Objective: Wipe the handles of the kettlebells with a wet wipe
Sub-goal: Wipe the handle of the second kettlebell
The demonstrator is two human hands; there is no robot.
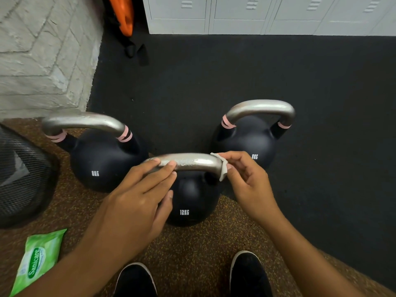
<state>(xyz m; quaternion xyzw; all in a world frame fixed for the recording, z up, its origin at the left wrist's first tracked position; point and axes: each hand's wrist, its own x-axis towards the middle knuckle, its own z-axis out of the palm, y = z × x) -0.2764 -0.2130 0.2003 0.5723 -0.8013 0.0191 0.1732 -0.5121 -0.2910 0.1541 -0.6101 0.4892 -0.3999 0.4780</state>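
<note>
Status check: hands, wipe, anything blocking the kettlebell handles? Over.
Left hand flat on 12 kg kettlebell handle. Right hand pinches wet wipe at its right bend. Left 8 kg kettlebell and right 8 kg kettlebell behind, handles unobstructed.

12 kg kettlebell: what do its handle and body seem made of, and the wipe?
Handle: bare grey metal, probably steel; dull sheen, wet streak.
Body: matte black coating, likely over cast metal; white printed 12KG.
Wet wipe: thin white nonwoven-looking sheet, draping limply over the handle's bend.

Left 8KG kettlebell [100,166], right 8KG kettlebell [246,140] hem 12KG kettlebell [192,198]; black mat [214,82] beyond open.
</note>
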